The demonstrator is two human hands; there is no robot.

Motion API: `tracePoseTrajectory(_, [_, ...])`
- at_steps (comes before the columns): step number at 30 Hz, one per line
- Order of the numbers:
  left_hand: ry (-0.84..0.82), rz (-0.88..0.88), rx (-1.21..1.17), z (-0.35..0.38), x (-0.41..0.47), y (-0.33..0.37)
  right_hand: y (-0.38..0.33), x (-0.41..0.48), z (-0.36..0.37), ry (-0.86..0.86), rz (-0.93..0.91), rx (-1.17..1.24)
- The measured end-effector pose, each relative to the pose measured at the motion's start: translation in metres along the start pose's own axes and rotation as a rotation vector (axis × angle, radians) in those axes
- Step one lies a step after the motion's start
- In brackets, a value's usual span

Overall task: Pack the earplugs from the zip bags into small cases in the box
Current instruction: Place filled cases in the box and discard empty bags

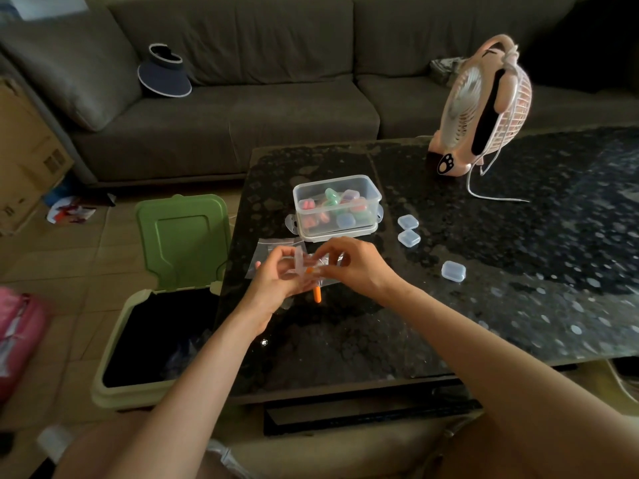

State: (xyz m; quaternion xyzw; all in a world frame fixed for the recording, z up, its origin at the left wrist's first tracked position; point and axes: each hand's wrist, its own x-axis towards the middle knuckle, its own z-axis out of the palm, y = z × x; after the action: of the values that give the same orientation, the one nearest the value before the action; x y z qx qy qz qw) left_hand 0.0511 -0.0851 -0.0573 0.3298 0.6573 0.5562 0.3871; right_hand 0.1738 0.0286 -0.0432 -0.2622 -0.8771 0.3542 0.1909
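Ok so you're mid-fill here, just in front of the box, on its near side. Your left hand is curled round a small case, which looks flipped open. Your right hand is pinching the crinkly zip bag right next to it. 1 orange earplug sits low under your hands, nearer to you than the box. Honestly I can't tell if it's still in the bag or already lying on the tabletop. A 2nd orange tip peeks out between your fingers, right at the case mouth.

My 2 cents on doing this bit well:

- Keep the case mouth facing up and tucked right under the bag opening, so anything that slips drops in and doesn't bounce off.
- Feed the plugs in 1 at a time, lengthwise. Foam springs back, so squish each one down before you snap the lid.
- Check the low plug first. If it's loose it'll probably roll, and the open bin left of the box is right by that edge.
- Make sure no foam is caught in the hinge or the lid won't click.

The box already holds a bunch of coloured cases. 3 spare cases wait to the right of it, and more flat bags lie in front of its left corner.
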Motion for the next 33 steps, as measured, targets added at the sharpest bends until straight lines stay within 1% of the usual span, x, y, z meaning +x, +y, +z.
tracePoseTrajectory(2, [0.063, 0.007, -0.057, -0.004, 0.001, 0.0, 0.001, 0.002, 0.0, 0.078, 0.064, 0.118])
tracePoseTrajectory(3, [0.091, 0.02, -0.063, -0.006, 0.002, -0.001, 0.002, 0.003, 0.002, 0.091, 0.099, 0.115])
tracePoseTrajectory(4, [0.115, 0.029, -0.065, -0.009, 0.002, -0.002, 0.005, 0.004, 0.005, 0.074, 0.129, 0.066])
tracePoseTrajectory(7, [0.16, 0.014, -0.048, -0.016, 0.006, -0.009, 0.008, 0.003, 0.023, -0.06, 0.186, -0.142])
tracePoseTrajectory(10, [0.16, 0.002, -0.023, -0.016, 0.008, -0.013, 0.006, 0.0, 0.039, -0.15, 0.159, -0.233])
tracePoseTrajectory(13, [0.146, 0.008, -0.029, -0.015, 0.007, -0.014, 0.006, 0.001, 0.044, -0.158, 0.106, -0.228])
tracePoseTrajectory(19, [0.128, 0.015, -0.025, -0.012, 0.007, -0.013, 0.009, 0.006, 0.031, -0.176, 0.166, -0.213])
tracePoseTrajectory(24, [0.103, 0.004, -0.058, -0.009, 0.007, -0.015, 0.011, 0.01, 0.012, -0.073, 0.303, -0.032])
tracePoseTrajectory(27, [0.07, -0.029, -0.053, -0.009, 0.007, -0.019, 0.011, 0.008, 0.006, 0.029, 0.331, 0.086])
tracePoseTrajectory(29, [0.062, -0.056, -0.011, -0.01, 0.008, -0.026, 0.008, 0.007, -0.001, 0.092, 0.312, 0.312])
tracePoseTrajectory(31, [0.031, -0.073, 0.009, -0.01, 0.014, -0.035, 0.003, 0.005, -0.006, 0.077, 0.258, 0.552])
tracePoseTrajectory(32, [0.016, -0.062, 0.01, -0.008, 0.012, -0.031, 0.001, 0.004, -0.005, 0.072, 0.222, 0.574])
tracePoseTrajectory(33, [0.013, -0.052, -0.006, -0.003, 0.008, -0.023, -0.001, 0.002, -0.004, 0.084, 0.188, 0.518])
